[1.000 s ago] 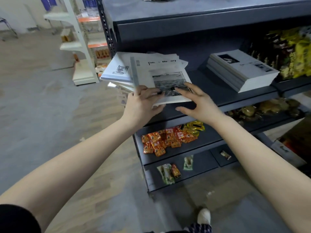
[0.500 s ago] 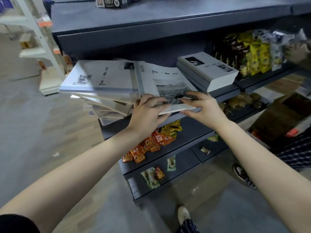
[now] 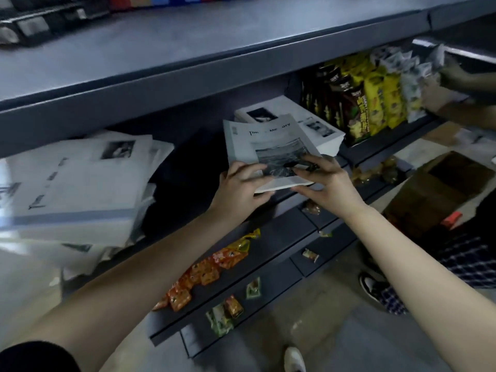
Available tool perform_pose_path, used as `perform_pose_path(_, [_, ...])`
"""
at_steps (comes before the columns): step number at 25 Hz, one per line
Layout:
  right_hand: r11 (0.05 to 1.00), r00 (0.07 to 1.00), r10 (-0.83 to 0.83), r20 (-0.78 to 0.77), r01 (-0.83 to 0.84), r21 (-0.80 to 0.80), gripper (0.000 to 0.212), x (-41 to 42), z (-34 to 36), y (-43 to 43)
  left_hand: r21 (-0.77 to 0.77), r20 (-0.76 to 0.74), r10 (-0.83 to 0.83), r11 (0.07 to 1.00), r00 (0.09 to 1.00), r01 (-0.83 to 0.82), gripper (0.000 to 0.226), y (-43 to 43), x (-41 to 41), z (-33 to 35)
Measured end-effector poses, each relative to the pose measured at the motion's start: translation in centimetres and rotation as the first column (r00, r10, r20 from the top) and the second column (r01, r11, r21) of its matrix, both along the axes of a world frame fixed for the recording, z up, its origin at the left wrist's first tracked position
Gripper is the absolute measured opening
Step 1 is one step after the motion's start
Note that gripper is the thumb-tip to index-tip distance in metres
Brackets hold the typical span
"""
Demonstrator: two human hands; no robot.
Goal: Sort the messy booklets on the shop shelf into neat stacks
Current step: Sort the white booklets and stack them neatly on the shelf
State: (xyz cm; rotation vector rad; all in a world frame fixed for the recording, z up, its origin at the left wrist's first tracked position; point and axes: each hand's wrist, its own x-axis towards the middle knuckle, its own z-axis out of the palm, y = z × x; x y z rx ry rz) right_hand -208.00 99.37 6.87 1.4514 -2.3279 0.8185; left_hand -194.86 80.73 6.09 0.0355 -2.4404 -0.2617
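A white booklet [image 3: 265,140] with a grey sea photo on its cover is held above the dark shelf [image 3: 188,162], close to the neat stack [image 3: 319,130] of booklets at the right. My left hand [image 3: 239,186] grips its near left corner, fingers on the cover and thumb under the edge. My right hand [image 3: 324,181] pinches its near right edge, fingers over the photo. A messy pile of booklets [image 3: 77,183] lies askew at the left, overhanging the shelf's front.
Yellow and dark snack bags [image 3: 362,100] stand right of the neat stack, where another person's hands [image 3: 445,87] handle packets. Orange sweets [image 3: 204,272] lie on lower shelves. A brown cardboard box [image 3: 434,189] and that person's shoe [image 3: 373,285] are on the floor at right.
Both hands have carried the top booklet off the messy pile and rightward to the neat stack. The camera has swung right, and another person's hands have come into view.
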Motion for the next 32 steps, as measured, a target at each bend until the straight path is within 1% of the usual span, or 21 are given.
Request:
perform_pose_path(2, [0.997,0.997,-0.047,0.067,0.043,0.065,0.042,-3.7,-0.6,1.2,-0.010,0.075,-0.007,1.000,0.997,0.007,0.045,0.9,-4.0,-0.8])
perform_pose_path(3, [0.990,0.993,-0.066,0.098,0.054,0.129,0.043,-5.5,-0.9,1.6,-0.019,0.137,0.005,1.000,0.991,-0.002,0.048,1.4,-5.6,-1.3])
perform_pose_path(5, [0.966,0.992,-0.075,0.100,0.047,0.254,0.042,-9.3,-1.0,2.0,-0.025,0.277,0.041,0.999,0.960,-0.035,0.054,2.7,-8.5,-1.9])
perform_pose_path(7, [0.949,0.996,-0.033,0.088,0.004,0.316,0.043,-12.8,-0.2,1.4,-0.015,0.345,0.092,0.996,0.934,-0.093,0.060,3.3,-11.3,-1.7])
perform_pose_path(8, [0.944,0.994,-0.010,0.110,-0.027,0.328,0.044,-14.3,0.3,0.8,-0.005,0.360,0.123,0.991,0.925,-0.130,0.064,3.4,-12.6,-1.4])
perform_pose_path(10, [0.951,0.980,0.033,0.198,-0.091,0.295,0.046,-16.0,1.5,-0.3,0.002,0.378,0.189,0.979,0.906,-0.205,0.066,3.2,-15.0,-1.0])
perform_pose_path(11, [0.956,0.967,0.048,0.251,-0.117,0.270,0.047,-16.6,1.9,-0.6,0.000,0.382,0.211,0.974,0.900,-0.228,0.065,3.1,-15.8,-1.0])
perform_pose_path(13, [0.948,0.936,0.042,0.350,-0.148,0.282,0.049,-18.2,2.4,-0.8,-0.022,0.383,0.246,0.966,0.891,-0.257,0.062,3.6,-16.9,-1.4])
perform_pose_path(14, [0.942,0.927,0.047,0.373,-0.165,0.292,0.050,-19.0,2.5,-0.9,-0.050,0.378,0.281,0.958,0.882,-0.284,0.059,3.9,-17.4,-1.6])
perform_pose_path(16, [0.930,0.909,0.058,0.414,-0.200,0.310,0.051,-20.5,2.8,-1.3,-0.109,0.341,0.366,0.930,0.866,-0.350,0.051,4.7,-18.0,-2.0])
perform_pose_path(19, [0.914,0.874,0.076,0.479,-0.253,0.316,0.055,-21.5,3.0,-1.7,-0.160,0.285,0.407,0.913,0.868,-0.375,0.048,4.9,-18.1,-2.7])
perform_pose_path(21, [0.915,0.874,0.089,0.478,-0.261,0.307,0.056,-21.8,2.9,-1.7,-0.166,0.275,0.401,0.915,0.874,-0.368,0.048,4.6,-18.2,-2.8])
perform_pose_path(24, [0.915,0.890,0.121,0.440,-0.272,0.299,0.053,-21.5,2.9,-1.6,-0.169,0.312,0.423,0.906,0.851,-0.388,0.052,4.9,-18.1,-2.5])
perform_pose_path(26, [0.906,0.889,0.125,0.441,-0.283,0.314,0.053,-21.1,3.1,-1.6,-0.167,0.373,0.428,0.904,0.823,-0.394,0.056,5.2,-17.9,-1.9])
perform_pose_path(28, [0.898,0.897,0.128,0.422,-0.286,0.335,0.053,-20.6,3.3,-1.7,-0.165,0.447,0.414,0.909,0.793,-0.383,0.052,5.2,-17.7,-1.4])
perform_pose_path(30, [0.878,0.947,0.105,0.305,-0.232,0.418,0.053,-19.9,3.1,-1.9,-0.111,0.498,0.367,0.926,0.786,-0.361,0.050,5.1,-17.5,-0.5])
perform_pose_path(31, [0.863,0.970,0.083,0.230,-0.185,0.471,0.055,-19.4,2.8,-1.8,-0.084,0.521,0.341,0.933,0.782,-0.350,0.049,5.1,-17.3,-0.1])
perform_pose_path(32, [0.855,0.980,0.075,0.186,-0.159,0.494,0.058,-18.7,2.7,-1.8,-0.072,0.536,0.326,0.937,0.779,-0.342,0.049,5.2,-17.1,0.2])
